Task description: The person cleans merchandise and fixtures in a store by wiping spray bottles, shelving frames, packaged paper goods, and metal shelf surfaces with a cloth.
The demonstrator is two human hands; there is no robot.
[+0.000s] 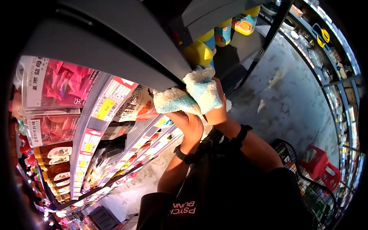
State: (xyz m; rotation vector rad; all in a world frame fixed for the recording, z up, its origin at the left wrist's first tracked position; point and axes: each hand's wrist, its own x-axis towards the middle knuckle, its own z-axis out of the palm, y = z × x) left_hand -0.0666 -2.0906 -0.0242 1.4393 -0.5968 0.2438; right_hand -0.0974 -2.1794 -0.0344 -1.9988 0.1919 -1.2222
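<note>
A fluffy cloth with cream and light-blue bands (174,101) is bunched against the end of the dark grey shelf panel (153,50). My left hand (188,122) holds its left part from below, with most fingers hidden under the fabric. At the right part of the cloth, my right hand (217,111) grips it close to the panel's edge, fingers partly covered. The two hands are side by side, almost touching. Whether this is one cloth or two pieces I cannot tell. Dark bands circle both wrists.
Left, shelves hold pink packets (65,84), brown jars (59,157) and price labels (105,109). Yellow-topped tubs (245,23) stand on the dark shelf above. A wire basket (310,188) and red stool (320,166) are at lower right, and stocked shelves (341,99) curve along the right.
</note>
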